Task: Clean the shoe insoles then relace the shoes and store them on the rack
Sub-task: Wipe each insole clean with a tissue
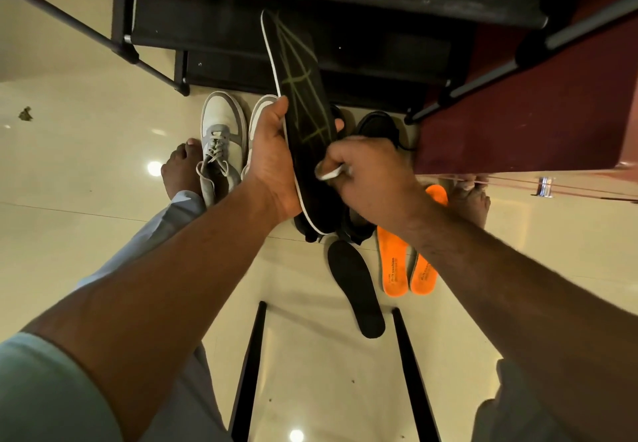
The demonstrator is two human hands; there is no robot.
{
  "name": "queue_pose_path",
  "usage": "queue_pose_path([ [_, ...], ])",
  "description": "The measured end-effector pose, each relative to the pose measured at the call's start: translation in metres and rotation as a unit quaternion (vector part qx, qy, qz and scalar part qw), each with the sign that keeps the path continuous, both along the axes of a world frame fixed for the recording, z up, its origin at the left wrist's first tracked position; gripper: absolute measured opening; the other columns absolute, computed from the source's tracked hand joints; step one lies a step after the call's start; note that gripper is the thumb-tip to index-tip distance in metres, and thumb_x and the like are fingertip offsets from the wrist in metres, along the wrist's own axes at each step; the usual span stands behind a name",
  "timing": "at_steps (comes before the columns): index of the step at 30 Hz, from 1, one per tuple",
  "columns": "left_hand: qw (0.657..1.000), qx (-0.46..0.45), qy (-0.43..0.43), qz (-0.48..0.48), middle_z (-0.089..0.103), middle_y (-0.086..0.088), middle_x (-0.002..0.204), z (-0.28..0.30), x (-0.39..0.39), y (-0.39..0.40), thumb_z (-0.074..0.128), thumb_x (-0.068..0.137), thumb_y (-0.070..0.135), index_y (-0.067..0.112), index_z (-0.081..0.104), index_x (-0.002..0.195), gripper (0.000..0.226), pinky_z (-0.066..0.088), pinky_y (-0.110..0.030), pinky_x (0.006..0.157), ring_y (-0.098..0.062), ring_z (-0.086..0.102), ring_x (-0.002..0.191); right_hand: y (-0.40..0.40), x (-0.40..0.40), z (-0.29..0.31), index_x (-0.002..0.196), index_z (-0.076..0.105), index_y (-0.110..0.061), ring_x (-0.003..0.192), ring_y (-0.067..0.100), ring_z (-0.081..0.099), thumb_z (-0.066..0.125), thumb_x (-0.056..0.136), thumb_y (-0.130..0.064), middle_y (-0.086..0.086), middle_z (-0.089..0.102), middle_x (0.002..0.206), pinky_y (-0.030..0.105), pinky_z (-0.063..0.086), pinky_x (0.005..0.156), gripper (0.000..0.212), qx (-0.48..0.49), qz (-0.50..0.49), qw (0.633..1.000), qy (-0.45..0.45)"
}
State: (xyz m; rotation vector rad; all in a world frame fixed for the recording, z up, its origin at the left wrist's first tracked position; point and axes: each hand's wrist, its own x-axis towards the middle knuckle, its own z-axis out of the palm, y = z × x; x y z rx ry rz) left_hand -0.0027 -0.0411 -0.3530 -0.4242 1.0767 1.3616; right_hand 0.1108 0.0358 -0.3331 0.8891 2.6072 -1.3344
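My left hand (272, 158) grips a long black insole (303, 103) with yellow-green lines and a white edge, holding it up in front of the black shoe rack (276, 27). My right hand (366, 179) pinches a small white wipe (329, 173) against the insole's lower part. On the floor lie a second black insole (355, 286) and two orange insoles (392, 262). A grey-and-white sneaker (221, 141) with loose laces stands at the left, its pair partly hidden behind my left hand. Black shoes (379, 127) sit behind and under the held insole.
A dark red cabinet (535, 103) stands at the right. My bare feet (179, 169) rest on the glossy cream tile floor (86, 165). Two black bars (248, 372) run along the floor near me. A small scrap of debris (26, 114) lies at far left.
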Motion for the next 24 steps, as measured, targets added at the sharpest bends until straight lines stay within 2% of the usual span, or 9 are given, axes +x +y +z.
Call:
queue_pose_path([
  [2, 1.0, -0.014, 0.012, 0.006, 0.064, -0.01, 0.107, -0.002, -0.002, -0.001, 0.036, 0.095, 0.063, 0.011, 0.067, 0.105, 0.061, 0.054, -0.042, 0.089, -0.027, 0.065, 0.097, -0.006, -0.004, 0.01, 0.08, 0.069, -0.012, 0.078, 0.004, 0.062, 0.07, 0.08, -0.002, -0.01, 0.064, 0.078, 0.017, 0.051, 0.071, 0.01, -0.113, 0.0, 0.993, 0.036],
  [4, 1.0, -0.005, 0.016, 0.001, 0.066, -0.008, 0.099, -0.002, -0.001, 0.0, 0.035, 0.095, 0.062, 0.012, 0.067, 0.1, 0.06, 0.055, -0.04, 0.084, -0.025, 0.065, 0.09, -0.001, -0.003, 0.008, 0.077, 0.068, -0.016, 0.077, 0.003, 0.063, 0.071, 0.081, -0.005, -0.012, 0.065, 0.076, 0.019, 0.052, 0.073, 0.012, -0.153, -0.016, 0.988, 0.012],
  [7, 1.0, 0.02, 0.0, -0.016, 0.062, -0.008, 0.102, 0.003, 0.001, 0.002, 0.032, 0.094, 0.061, 0.011, 0.065, 0.103, 0.061, 0.048, -0.042, 0.094, -0.024, 0.06, 0.092, 0.02, 0.006, -0.008, 0.08, 0.065, -0.022, 0.086, 0.018, 0.064, 0.065, 0.083, -0.007, -0.001, 0.067, 0.088, 0.038, 0.055, 0.075, 0.016, -0.002, -0.03, 0.994, -0.105],
  [9, 0.999, 0.034, -0.009, -0.006, 0.057, -0.011, 0.11, 0.003, 0.0, 0.002, 0.033, 0.093, 0.058, 0.009, 0.058, 0.116, 0.061, 0.046, -0.042, 0.094, -0.028, 0.055, 0.098, 0.03, 0.012, -0.012, 0.083, 0.066, -0.021, 0.085, 0.02, 0.063, 0.064, 0.083, -0.006, 0.001, 0.066, 0.09, 0.038, 0.055, 0.073, 0.015, 0.057, -0.077, 0.987, -0.125],
  [12, 0.999, 0.032, 0.004, -0.001, 0.058, -0.01, 0.11, 0.0, -0.004, 0.001, 0.034, 0.09, 0.055, 0.01, 0.058, 0.112, 0.056, 0.045, -0.044, 0.093, -0.029, 0.054, 0.101, 0.033, 0.008, -0.008, 0.079, 0.066, -0.021, 0.076, 0.003, 0.06, 0.067, 0.082, -0.008, -0.01, 0.063, 0.08, 0.022, 0.053, 0.064, 0.013, -0.032, -0.166, 0.985, -0.037],
  [15, 0.999, 0.029, 0.021, -0.008, 0.063, -0.009, 0.104, 0.0, -0.005, 0.0, 0.03, 0.093, 0.053, 0.011, 0.06, 0.103, 0.052, 0.052, -0.041, 0.083, -0.025, 0.061, 0.094, 0.024, 0.001, -0.005, 0.078, 0.066, -0.018, 0.069, -0.006, 0.056, 0.069, 0.081, -0.008, -0.014, 0.06, 0.075, 0.007, 0.042, 0.057, 0.011, -0.08, -0.185, 0.979, 0.021],
  [17, 0.999, 0.038, 0.014, -0.002, 0.063, -0.009, 0.101, 0.001, -0.004, 0.001, 0.03, 0.093, 0.052, 0.012, 0.061, 0.098, 0.052, 0.052, -0.039, 0.083, -0.024, 0.061, 0.093, 0.019, 0.001, -0.008, 0.078, 0.066, -0.016, 0.072, -0.004, 0.058, 0.069, 0.082, -0.007, -0.013, 0.061, 0.077, 0.007, 0.042, 0.058, 0.011, -0.071, -0.174, 0.982, 0.02],
  [21, 0.999, 0.046, 0.0, 0.024, 0.062, -0.009, 0.101, 0.003, 0.0, 0.003, 0.03, 0.093, 0.051, 0.011, 0.059, 0.097, 0.05, 0.047, -0.041, 0.09, -0.025, 0.058, 0.096, 0.015, 0.004, -0.014, 0.076, 0.066, -0.017, 0.08, 0.003, 0.063, 0.068, 0.084, -0.006, -0.009, 0.065, 0.081, 0.016, 0.05, 0.067, 0.014, -0.069, -0.183, 0.981, 0.016],
  [24, 0.999, 0.042, -0.001, 0.033, 0.063, -0.008, 0.099, 0.002, 0.002, 0.003, 0.031, 0.092, 0.053, 0.011, 0.061, 0.095, 0.052, 0.047, -0.042, 0.091, -0.026, 0.058, 0.096, 0.006, 0.0, -0.009, 0.078, 0.069, -0.016, 0.085, 0.006, 0.062, 0.069, 0.081, -0.004, -0.015, 0.059, 0.079, 0.019, 0.05, 0.075, 0.012, -0.055, -0.128, 0.99, 0.019],
])
